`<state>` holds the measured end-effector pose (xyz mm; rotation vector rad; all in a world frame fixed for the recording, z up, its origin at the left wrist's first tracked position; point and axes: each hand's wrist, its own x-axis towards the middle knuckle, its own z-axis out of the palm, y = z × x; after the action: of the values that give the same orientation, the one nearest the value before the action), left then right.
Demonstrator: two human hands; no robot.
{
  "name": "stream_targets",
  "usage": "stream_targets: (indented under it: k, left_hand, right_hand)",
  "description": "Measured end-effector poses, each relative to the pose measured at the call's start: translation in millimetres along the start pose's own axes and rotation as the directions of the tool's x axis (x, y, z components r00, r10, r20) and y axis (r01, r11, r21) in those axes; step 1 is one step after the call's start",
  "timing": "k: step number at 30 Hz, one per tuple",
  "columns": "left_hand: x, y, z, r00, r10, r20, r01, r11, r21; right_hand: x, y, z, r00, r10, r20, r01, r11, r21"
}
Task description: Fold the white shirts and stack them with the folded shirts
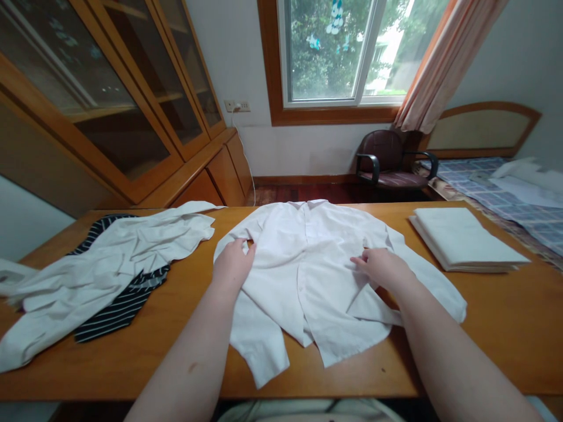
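A white button-up shirt (281, 258) lies front side up on the wooden table, collar toward the far edge. My left hand (232, 264) is closed on the cloth at the shirt's left side, near the sleeve, with the thumb toward the body. On the other side, my right hand (383, 266) pinches the fabric by the side seam, index finger pointing inward. One sleeve hangs down past my left forearm toward the near edge; the other spreads out beyond my right wrist. Parts of both sleeves are hidden under my hands and arms.
Crumpled white garments (118, 252) lie at the left with a black striped cloth (123, 305) beneath. A folded white stack (466, 237) sits at the right on the wooden table (352, 378). Beyond are a glass-door cabinet (176, 146), an armchair (387, 155) and a bed (505, 187).
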<state>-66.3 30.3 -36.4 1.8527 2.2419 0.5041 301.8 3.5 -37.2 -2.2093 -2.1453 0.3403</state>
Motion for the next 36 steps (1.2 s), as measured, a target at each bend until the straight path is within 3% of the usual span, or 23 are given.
stream_targets:
  k: [3,6,9,11,16,20,24,30,33,36]
  left_hand:
    - [-13,17,-0.8,0.954,0.289,-0.084,-0.287,0.957,0.033]
    - [-27,32,5.9,0.880,0.471,0.051,-0.467,0.881,-0.080]
    - [-36,38,18.6,0.867,0.442,0.231,-0.433,0.897,-0.092]
    - [-37,37,27.6,0.866,0.407,0.290,-0.414,0.909,-0.042]
    - [-28,27,41.2,0.851,0.405,0.334,-0.429,0.904,-0.004]
    - [-17,23,44.4,0.842,0.391,0.372,-0.434,0.900,0.038]
    - [-6,18,42.0,0.811,0.414,0.413,-0.445,0.895,-0.023]
    - [-21,25,17.7,0.820,0.494,0.291,-0.491,0.867,-0.087]
    - [-39,34,10.2,0.787,0.484,0.383,-0.487,0.868,-0.095]
    - [-44,36,15.7,0.752,0.456,0.476,-0.482,0.873,-0.075]
  right_hand:
    - [-2,-12,-2,0.989,-0.103,-0.102,0.106,0.994,0.018]
    - [-6,-22,0,0.971,-0.215,-0.103,0.225,0.970,0.097]
    - [-7,-25,5,0.973,-0.227,-0.046,0.231,0.967,0.110]
    - [-7,-24,5,0.973,-0.229,-0.024,0.230,0.969,0.090]
    - [-7,-20,-5,0.970,-0.231,-0.082,0.241,0.960,0.143]
    - [-13,-23,-8,0.975,-0.208,0.074,0.195,0.969,0.153]
    - [-14,-26,1,0.973,-0.187,0.135,0.183,0.982,0.042]
    - [-4,-20,17,0.966,-0.221,0.137,0.228,0.973,-0.034]
    - [0,-18,28,0.980,-0.169,0.109,0.181,0.978,-0.103]
    - [2,-16,36,0.984,-0.150,0.095,0.162,0.977,-0.137]
